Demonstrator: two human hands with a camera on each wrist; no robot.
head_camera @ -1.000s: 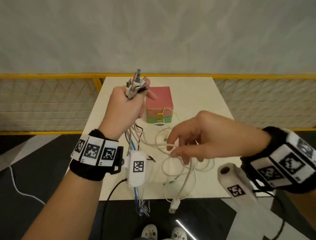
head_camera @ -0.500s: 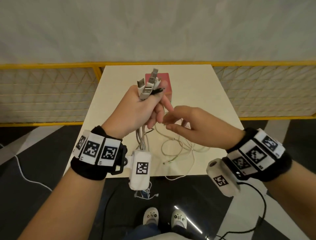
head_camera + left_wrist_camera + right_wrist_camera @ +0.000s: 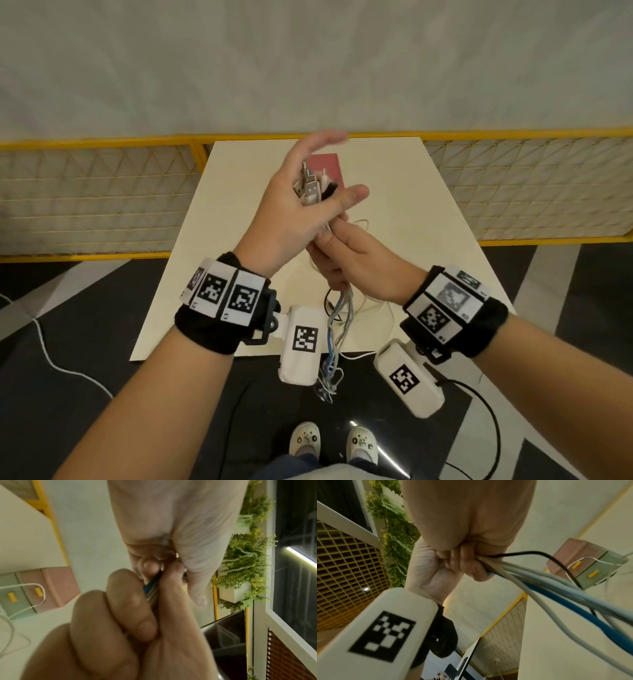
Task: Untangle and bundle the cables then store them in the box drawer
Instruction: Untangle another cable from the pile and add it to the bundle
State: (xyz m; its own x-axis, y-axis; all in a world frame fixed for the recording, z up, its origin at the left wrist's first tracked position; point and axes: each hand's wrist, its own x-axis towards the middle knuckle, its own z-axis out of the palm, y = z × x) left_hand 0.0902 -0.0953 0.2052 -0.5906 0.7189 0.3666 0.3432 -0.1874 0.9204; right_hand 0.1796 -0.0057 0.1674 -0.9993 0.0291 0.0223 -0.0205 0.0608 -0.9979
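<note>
My left hand (image 3: 291,212) is raised over the table (image 3: 428,222) with its fingers spread straight and blurred. The plug ends (image 3: 311,192) of the cable bundle (image 3: 337,315) lie against its palm. Just below it, my right hand (image 3: 346,253) grips the bundle, fingers curled round the grey, blue and black cables (image 3: 547,582). The bundle's tails hang past the table's near edge. More white cable (image 3: 376,308) lies looped on the table. Behind the hands stands the box (image 3: 325,164), pink on top, with green and pink drawers (image 3: 599,574) that have yellow handles.
A yellow mesh fence (image 3: 96,192) runs behind and beside the table. A white cord (image 3: 44,342) trails over the dark floor at the left. My shoes (image 3: 305,442) are below the table's near edge. Green plants (image 3: 245,555) hang on a wall.
My right hand came in under the left and closed round the bundle. The left hand's fingers, curled round the plug ends before, have spread open.
</note>
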